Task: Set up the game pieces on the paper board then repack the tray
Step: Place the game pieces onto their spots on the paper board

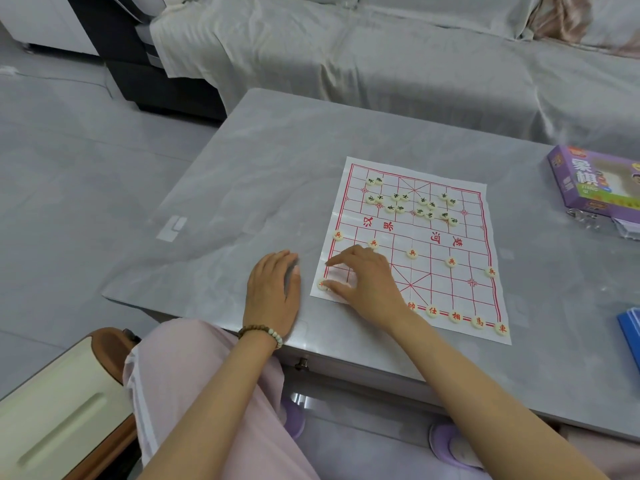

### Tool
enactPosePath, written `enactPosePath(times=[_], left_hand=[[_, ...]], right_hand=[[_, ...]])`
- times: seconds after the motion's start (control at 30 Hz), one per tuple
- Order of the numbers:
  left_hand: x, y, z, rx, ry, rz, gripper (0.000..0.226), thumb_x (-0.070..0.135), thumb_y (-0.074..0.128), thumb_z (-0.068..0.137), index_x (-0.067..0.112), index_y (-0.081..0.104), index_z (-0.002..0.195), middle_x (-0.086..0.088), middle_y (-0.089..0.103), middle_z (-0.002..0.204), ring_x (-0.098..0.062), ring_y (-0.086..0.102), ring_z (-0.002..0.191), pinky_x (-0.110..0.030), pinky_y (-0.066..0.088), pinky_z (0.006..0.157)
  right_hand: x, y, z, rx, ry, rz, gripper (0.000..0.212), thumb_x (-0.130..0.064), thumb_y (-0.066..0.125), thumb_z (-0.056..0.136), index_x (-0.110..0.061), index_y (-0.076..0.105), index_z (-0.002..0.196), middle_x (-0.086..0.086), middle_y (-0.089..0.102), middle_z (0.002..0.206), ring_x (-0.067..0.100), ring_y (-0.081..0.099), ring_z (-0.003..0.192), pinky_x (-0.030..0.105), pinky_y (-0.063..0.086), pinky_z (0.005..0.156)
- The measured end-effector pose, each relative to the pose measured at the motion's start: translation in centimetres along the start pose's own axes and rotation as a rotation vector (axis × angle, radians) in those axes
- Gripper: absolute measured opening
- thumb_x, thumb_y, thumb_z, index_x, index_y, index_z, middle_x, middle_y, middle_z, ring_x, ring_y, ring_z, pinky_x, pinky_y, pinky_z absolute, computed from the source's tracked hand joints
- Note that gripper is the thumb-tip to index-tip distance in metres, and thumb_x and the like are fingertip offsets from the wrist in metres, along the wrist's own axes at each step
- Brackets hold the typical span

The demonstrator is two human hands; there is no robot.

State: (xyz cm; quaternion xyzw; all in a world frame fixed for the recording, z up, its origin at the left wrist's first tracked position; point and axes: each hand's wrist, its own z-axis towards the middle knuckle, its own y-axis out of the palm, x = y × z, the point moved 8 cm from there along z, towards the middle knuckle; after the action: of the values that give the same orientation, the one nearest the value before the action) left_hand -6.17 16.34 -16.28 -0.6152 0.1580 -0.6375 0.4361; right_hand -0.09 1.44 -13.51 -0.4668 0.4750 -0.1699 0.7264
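A white paper board [450, 237] with red grid lines lies on the grey table. Red-lettered round pieces [412, 253] stand in a row across its near half and along its near edge. Green-lettered pieces [422, 201] sit bunched on the far half. My right hand [367, 278] hovers over the board's near left corner with fingers spread, its thumb beside a red piece [322, 284] at that corner. Whether it pinches anything is hidden. My left hand [275, 285] rests flat on the table just left of the board, holding nothing.
A purple game box [588, 181] stands at the table's right edge, with a clear plastic tray [585, 216] beside it. A blue object [630, 334] lies at the near right. A covered sofa is behind the table [242, 188]; my knees are at its near edge.
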Motion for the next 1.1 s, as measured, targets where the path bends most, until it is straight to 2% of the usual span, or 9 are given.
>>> enactPosePath(times=[0.07, 0.13, 0.23, 0.33, 0.43, 0.57, 0.7, 0.9, 1.1], left_hand=[[0.1, -0.4, 0.1, 0.023, -0.012, -0.063, 0.031, 0.026, 0.043, 0.096, 0.018, 0.055, 0.124, 0.002, 0.051, 0.132, -0.016, 0.037, 0.127, -0.026, 0.025, 0.108], [0.8, -0.6, 0.4, 0.022, 0.004, -0.070, 0.032, 0.033, 0.047, 0.094, 0.021, 0.057, 0.121, 0.004, 0.053, 0.126, -0.015, 0.039, 0.124, -0.032, 0.032, 0.106], [3.0, 0.0, 1.3, -0.063, 0.023, -0.068, 0.031, 0.041, 0.053, 0.089, 0.024, 0.061, 0.115, 0.005, 0.058, 0.116, -0.013, 0.043, 0.114, -0.034, 0.038, 0.099], [5.7, 2.4, 2.6, -0.225, 0.037, 0.034, 0.036, 0.044, 0.057, 0.086, 0.025, 0.059, 0.117, 0.005, 0.060, 0.115, -0.015, 0.048, 0.109, -0.031, 0.042, 0.095], [7.2, 4.4, 3.7, -0.294, 0.040, 0.145, 0.042, 0.050, 0.059, 0.083, 0.026, 0.058, 0.117, 0.005, 0.061, 0.110, -0.015, 0.052, 0.103, -0.030, 0.045, 0.090], [7.7, 5.6, 4.7, -0.287, -0.010, 0.213, 0.045, 0.055, 0.064, 0.077, 0.025, 0.060, 0.110, 0.005, 0.063, 0.103, -0.015, 0.053, 0.097, -0.029, 0.046, 0.086], [7.9, 5.6, 5.3, -0.276, -0.011, 0.231, 0.035, 0.050, 0.064, 0.079, 0.024, 0.063, 0.103, 0.005, 0.064, 0.098, -0.014, 0.053, 0.093, -0.027, 0.045, 0.081], [7.7, 5.3, 6.2, -0.301, 0.033, 0.282, 0.031, 0.043, 0.060, 0.085, 0.028, 0.065, 0.112, 0.000, 0.063, 0.110, -0.017, 0.053, 0.101, -0.030, 0.046, 0.088], [7.6, 5.2, 6.3, -0.298, 0.039, 0.305, 0.031, 0.043, 0.059, 0.086, 0.029, 0.066, 0.113, -0.001, 0.062, 0.110, -0.017, 0.052, 0.100, -0.030, 0.045, 0.088]], right_hand=[[1.5, -2.5, 0.1, 0.082, 0.048, 0.042, 0.026, -0.034, 0.070, 0.081, -0.024, 0.066, 0.105, -0.006, 0.061, 0.109, 0.013, 0.053, 0.102, 0.024, 0.030, 0.090], [4.1, -4.6, 0.0, 0.133, 0.166, 0.021, 0.026, -0.034, 0.068, 0.082, -0.025, 0.066, 0.106, -0.005, 0.060, 0.113, 0.013, 0.054, 0.104, 0.033, 0.037, 0.096], [7.3, -5.7, -0.5, 0.115, 0.302, -0.047, 0.028, -0.038, 0.068, 0.082, -0.026, 0.065, 0.107, -0.004, 0.060, 0.113, 0.013, 0.055, 0.100, 0.039, 0.043, 0.095], [7.7, -4.8, -0.5, 0.022, 0.286, -0.096, 0.030, -0.040, 0.066, 0.083, -0.026, 0.064, 0.110, -0.005, 0.060, 0.107, 0.012, 0.055, 0.097, 0.031, 0.040, 0.088], [7.5, -4.1, -0.3, -0.014, 0.274, -0.139, 0.029, -0.041, 0.064, 0.084, -0.025, 0.062, 0.108, -0.005, 0.060, 0.106, 0.013, 0.056, 0.098, 0.029, 0.037, 0.086], [7.6, -3.8, -0.1, 0.019, 0.269, -0.183, 0.028, -0.043, 0.064, 0.083, -0.024, 0.061, 0.103, -0.004, 0.060, 0.102, 0.014, 0.056, 0.096, 0.028, 0.035, 0.084], [7.7, -3.7, 0.0, 0.022, 0.259, -0.201, 0.025, -0.042, 0.063, 0.084, -0.025, 0.061, 0.103, -0.005, 0.059, 0.100, 0.013, 0.054, 0.095, 0.027, 0.033, 0.082], [8.2, -3.2, 0.1, 0.005, 0.248, -0.177, 0.023, -0.041, 0.061, 0.086, -0.028, 0.062, 0.105, -0.007, 0.060, 0.101, 0.010, 0.052, 0.092, 0.024, 0.032, 0.083], [8.3, -3.2, 0.1, -0.005, 0.251, -0.170, 0.023, -0.039, 0.060, 0.087, -0.029, 0.062, 0.107, -0.006, 0.059, 0.105, 0.010, 0.052, 0.096, 0.027, 0.033, 0.088]])
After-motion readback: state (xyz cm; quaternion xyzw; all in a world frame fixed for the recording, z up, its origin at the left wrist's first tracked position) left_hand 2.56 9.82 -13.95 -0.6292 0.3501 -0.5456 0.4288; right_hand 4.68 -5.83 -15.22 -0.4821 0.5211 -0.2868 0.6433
